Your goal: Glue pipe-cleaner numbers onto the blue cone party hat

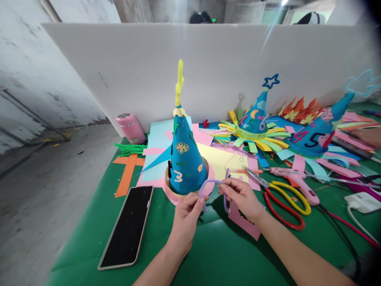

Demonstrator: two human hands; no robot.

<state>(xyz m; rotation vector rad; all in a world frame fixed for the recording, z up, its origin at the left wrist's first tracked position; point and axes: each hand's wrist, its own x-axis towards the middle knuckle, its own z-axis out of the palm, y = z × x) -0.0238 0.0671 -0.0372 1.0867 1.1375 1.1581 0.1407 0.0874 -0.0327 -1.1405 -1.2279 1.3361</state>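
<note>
A bent purple pipe cleaner [212,181] stretches between my two hands. My left hand [190,212] pinches its left part, with a short end poking out below the fingers. My right hand [239,196] is closed on the other side, and a length of the stem hangs beneath it. Just beyond them stands a blue cone hat [190,159] with a pink brim, a number 3, stickers and a yellow pipe-cleaner topper [179,83]. Under my right hand lies a pink paper piece [247,224] with a dark shape on it.
A black phone [126,226] lies at left, near green pipe cleaners [129,149] and a pink bottle [131,128]. Scissors [282,202] and a pink glue gun [297,176] with its cord lie right. Two more cone hats [256,115] stand behind, before a white partition [143,71].
</note>
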